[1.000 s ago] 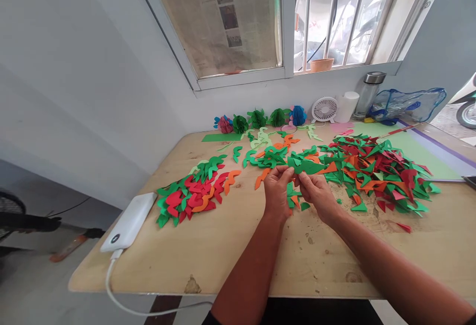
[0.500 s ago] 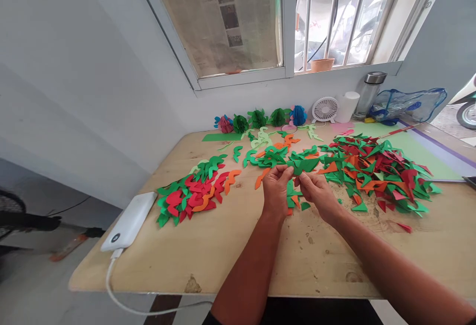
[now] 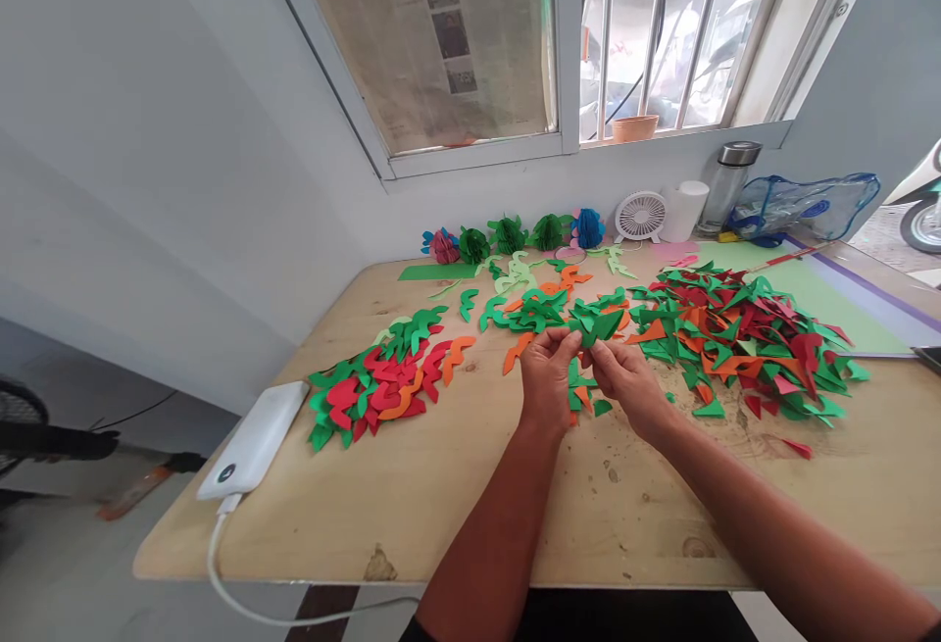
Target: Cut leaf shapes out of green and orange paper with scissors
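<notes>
Between my hands, above the middle of the table, is a green paper cutout [image 3: 603, 326]. My left hand [image 3: 545, 368] pinches its near left edge with thumb and forefinger. On the other side my right hand [image 3: 623, 377] is closed on its near right edge, fingertips almost touching the left ones. Under and beyond the hands lie green and orange paper pieces [image 3: 540, 309]. Right of them rises a big heap of green, red and orange paper scraps [image 3: 750, 338]. A pile of wavy red, green and orange cutouts [image 3: 389, 377] lies to the left.
A white power bank [image 3: 254, 438] with a cable rests at the table's left edge. Along the wall stand several paper honeycomb balls [image 3: 507, 235], a small white fan [image 3: 641, 218] and a glass bottle [image 3: 727, 189]. A clear blue-trimmed pouch [image 3: 809, 206] lies at the back right.
The green paper between my hands has tilted, its right end now pointing up more and its shape looking shorter. Both hands have stayed in nearly the same place.
</notes>
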Tool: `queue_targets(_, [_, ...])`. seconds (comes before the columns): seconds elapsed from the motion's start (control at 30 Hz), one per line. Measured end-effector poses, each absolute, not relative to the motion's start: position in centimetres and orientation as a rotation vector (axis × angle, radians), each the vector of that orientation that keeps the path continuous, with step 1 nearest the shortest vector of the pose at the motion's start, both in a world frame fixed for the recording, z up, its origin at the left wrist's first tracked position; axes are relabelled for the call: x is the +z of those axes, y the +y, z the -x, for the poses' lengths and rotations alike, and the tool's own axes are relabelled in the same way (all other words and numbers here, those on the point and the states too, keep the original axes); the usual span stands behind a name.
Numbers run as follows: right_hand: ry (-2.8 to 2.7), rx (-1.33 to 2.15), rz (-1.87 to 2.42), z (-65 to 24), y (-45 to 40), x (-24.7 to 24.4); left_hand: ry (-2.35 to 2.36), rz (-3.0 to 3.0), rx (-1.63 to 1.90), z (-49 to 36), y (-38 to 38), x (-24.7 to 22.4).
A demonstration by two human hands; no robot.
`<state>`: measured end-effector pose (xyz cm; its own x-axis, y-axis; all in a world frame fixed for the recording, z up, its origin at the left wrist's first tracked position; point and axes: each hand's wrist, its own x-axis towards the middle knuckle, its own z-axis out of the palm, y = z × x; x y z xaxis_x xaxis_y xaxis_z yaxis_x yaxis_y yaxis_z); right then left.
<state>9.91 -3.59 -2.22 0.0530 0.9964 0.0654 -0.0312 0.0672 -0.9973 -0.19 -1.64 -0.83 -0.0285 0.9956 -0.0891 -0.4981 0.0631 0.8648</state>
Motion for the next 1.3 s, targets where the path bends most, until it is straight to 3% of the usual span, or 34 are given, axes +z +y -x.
queue_targets(1.3, [-0.727, 1.358, 1.042, -12.0, -2.4, -2.1, 0.994, -0.790, 1.505, 1.2, -0.1, -1.9])
